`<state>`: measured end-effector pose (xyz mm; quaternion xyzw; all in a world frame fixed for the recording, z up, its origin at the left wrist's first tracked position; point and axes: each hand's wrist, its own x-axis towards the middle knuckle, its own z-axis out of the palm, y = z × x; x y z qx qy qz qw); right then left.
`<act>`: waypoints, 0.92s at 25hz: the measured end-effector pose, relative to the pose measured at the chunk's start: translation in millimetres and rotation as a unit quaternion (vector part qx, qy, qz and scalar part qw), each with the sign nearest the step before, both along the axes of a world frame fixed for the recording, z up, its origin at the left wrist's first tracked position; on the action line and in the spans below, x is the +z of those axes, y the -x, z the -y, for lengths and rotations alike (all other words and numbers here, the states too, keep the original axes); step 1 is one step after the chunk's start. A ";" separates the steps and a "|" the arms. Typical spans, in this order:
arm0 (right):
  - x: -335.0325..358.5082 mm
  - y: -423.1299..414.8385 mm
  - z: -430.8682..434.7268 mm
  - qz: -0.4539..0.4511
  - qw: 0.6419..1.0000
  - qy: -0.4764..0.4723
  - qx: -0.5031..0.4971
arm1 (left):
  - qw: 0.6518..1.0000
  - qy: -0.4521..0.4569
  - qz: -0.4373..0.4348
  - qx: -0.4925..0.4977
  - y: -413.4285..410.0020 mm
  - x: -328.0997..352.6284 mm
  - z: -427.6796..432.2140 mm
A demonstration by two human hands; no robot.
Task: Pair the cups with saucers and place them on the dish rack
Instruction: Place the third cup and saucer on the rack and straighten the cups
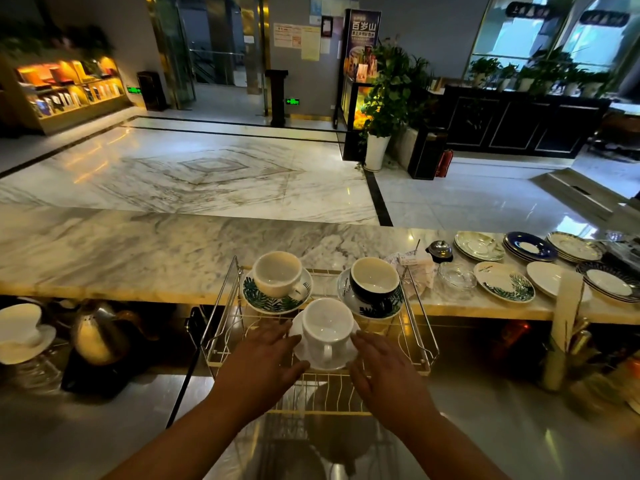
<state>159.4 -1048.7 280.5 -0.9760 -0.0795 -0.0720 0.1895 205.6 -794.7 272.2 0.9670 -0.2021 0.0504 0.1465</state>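
And there was the wire dish rack [221, 327], perched at the near edge of the marble tabletop [138, 251], already carrying three pairs! At the back left, a white cup [277, 273] sat upright on a leaf-print saucer [270, 303]; at the back right, a dark cup [374, 280] with a pale inside rested on a second leaf-print saucer [377, 310]. Both cups looked empty. Front and centre, a plain white cup [327, 332], handle turned toward the camera and nothing visible inside, stood on a plain white saucer [304, 358]. The left hand [266, 358] lay flat with fingers spread, its fingertips at the saucer's left rim; the right hand [377, 365] mirrored it, fingers extended and loosely apart at the right rim. Neither hand was pinching anything, though whether the fingertips actually touched the saucer was hard to tell. Off to the right on the tabletop, unpaired saucers [504, 282] waited, some in stacks, beside a glass ashtray [457, 275] and a call bell [440, 251].
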 end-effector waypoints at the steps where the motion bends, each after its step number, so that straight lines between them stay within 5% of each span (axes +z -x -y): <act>1: -5.0 0.8 -1.2 -0.023 0.999 0.017 0.015 | 1.000 0.002 -0.008 0.000 1.0 -2.1 1.6; 14: -16.3 -13.1 -0.4 -0.023 0.998 0.023 0.045 | 1.000 0.020 -0.013 0.019 1.1 -1.9 11.1; 20: 6.3 -23.7 1.3 0.008 0.991 -0.133 -0.018 | 0.972 0.222 -0.042 0.067 -9.3 9.4 15.3; 23: 11.6 -34.1 -2.8 -0.022 0.988 -0.150 -0.001 | 0.967 0.242 -0.055 0.055 -15.6 15.8 18.3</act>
